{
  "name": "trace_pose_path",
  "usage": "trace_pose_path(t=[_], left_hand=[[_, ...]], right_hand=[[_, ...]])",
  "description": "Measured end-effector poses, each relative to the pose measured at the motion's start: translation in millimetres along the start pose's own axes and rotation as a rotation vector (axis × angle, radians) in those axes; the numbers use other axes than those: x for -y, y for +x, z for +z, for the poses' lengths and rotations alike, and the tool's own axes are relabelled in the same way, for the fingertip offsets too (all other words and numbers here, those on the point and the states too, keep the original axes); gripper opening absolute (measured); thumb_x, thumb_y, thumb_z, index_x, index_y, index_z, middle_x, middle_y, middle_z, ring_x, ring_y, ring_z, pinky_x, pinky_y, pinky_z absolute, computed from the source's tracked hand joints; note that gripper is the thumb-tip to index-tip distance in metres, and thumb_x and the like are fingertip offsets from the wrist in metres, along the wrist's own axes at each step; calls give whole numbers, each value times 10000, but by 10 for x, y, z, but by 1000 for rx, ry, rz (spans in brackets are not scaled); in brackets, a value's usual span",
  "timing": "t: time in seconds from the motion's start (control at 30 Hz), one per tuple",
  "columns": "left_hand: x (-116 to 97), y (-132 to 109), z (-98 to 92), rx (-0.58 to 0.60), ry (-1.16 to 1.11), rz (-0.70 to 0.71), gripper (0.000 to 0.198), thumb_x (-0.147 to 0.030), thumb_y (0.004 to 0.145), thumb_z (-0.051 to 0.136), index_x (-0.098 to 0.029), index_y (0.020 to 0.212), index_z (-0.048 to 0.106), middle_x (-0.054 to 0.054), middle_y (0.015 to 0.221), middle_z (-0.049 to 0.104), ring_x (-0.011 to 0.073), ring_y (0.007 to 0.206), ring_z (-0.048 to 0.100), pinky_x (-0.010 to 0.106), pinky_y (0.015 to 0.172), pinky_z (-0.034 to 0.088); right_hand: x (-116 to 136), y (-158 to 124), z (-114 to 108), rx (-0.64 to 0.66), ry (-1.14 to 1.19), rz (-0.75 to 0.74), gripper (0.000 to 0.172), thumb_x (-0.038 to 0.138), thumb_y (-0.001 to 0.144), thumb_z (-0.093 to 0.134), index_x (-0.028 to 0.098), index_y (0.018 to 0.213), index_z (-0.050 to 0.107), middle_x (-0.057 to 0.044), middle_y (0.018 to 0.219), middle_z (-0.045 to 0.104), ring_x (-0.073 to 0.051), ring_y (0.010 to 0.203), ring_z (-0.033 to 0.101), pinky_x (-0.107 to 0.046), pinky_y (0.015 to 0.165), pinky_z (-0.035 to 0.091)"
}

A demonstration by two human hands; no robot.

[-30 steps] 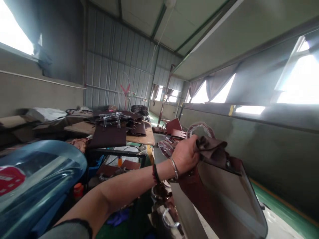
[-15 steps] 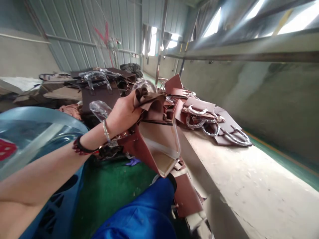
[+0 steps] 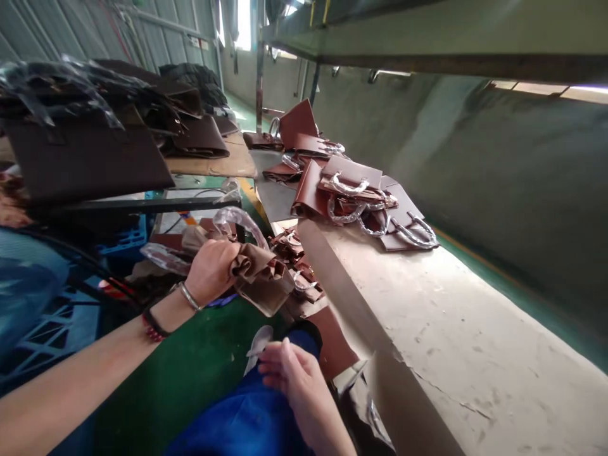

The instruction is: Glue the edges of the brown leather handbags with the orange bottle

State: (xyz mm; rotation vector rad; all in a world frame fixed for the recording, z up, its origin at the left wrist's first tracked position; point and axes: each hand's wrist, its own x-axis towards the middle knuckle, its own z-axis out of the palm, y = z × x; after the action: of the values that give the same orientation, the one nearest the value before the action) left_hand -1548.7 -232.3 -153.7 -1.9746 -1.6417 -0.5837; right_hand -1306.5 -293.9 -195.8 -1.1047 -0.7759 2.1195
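My left hand [image 3: 212,271] is closed on a brown bag [image 3: 266,288], gripping crumpled brown material at its edge. Plastic-wrapped handles rise behind that hand. Above my blue-clad leg [image 3: 251,415], my right hand [image 3: 294,377] has its fingers loosely extended. Between its thumb and fingers I can make out no bag; a thin, pale object [image 3: 259,345] shows just beyond the fingertips, and whether they touch it is unclear. Beside my knee lies a reddish-brown panel [image 3: 332,342].
A pale worktop [image 3: 456,316] runs along the right, with reddish-brown bags [image 3: 354,171] piled at its far end. Dark brown bags [image 3: 85,155] lie on a table at left. A blue crate [image 3: 57,339] stands lower left.
The view has shifted right and down. My left hand and its bag are lower, and the bag's wide opening has turned out of sight. My right hand has come into view.
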Motion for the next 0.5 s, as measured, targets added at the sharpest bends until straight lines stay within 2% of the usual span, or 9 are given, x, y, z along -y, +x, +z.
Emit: trace_pose_path(t=[0.1, 0.23, 0.3, 0.4, 0.5], left_hand=[[-22, -78, 200, -55, 4, 76, 112, -200, 887, 415, -155, 981, 457, 86, 816, 617, 222, 789, 521, 364, 766, 434], [-85, -128, 436, -102, -8, 96, 133, -146, 874, 391, -182, 989, 449, 61, 817, 625, 211, 791, 534, 367, 774, 441], [-133, -135, 541, -112, -36, 73, 158, -130, 872, 373, -209, 977, 461, 36, 807, 628, 204, 775, 546, 369, 775, 444], [-237, -145, 687, -99, -102, 26, 200, -97, 863, 367, -234, 955, 479, 14, 785, 627, 198, 745, 556, 370, 754, 446], [-383, -183, 824, -97, -165, -20, 253, -67, 837, 348, -241, 917, 514, 4, 745, 627, 197, 692, 553, 369, 724, 442]], right_hand=[[-10, 435, 188, -4, 260, 166, 701, 642, 754, 631, 26, 1082, 565, -174, 959, 675, -193, 804, 677, -290, 748, 500], [-18, 785, 323, 26, 392, 264, 667, 633, 922, 311, 37, 1172, 475, -162, 1020, 648, -170, 810, 686, -299, 785, 498], [-13, 902, 331, 49, 472, 288, 731, 697, 892, 266, 58, 1177, 478, -134, 969, 655, -183, 817, 680, -309, 759, 501], [29, 1076, 269, 133, 671, 301, 808, 804, 781, 347, 108, 1146, 538, -114, 925, 672, -221, 859, 666, -336, 725, 499], [132, 1244, 175, 286, 797, 256, 741, 806, 724, 456, 186, 1105, 600, -105, 1012, 690, -248, 896, 656, -385, 751, 496]])
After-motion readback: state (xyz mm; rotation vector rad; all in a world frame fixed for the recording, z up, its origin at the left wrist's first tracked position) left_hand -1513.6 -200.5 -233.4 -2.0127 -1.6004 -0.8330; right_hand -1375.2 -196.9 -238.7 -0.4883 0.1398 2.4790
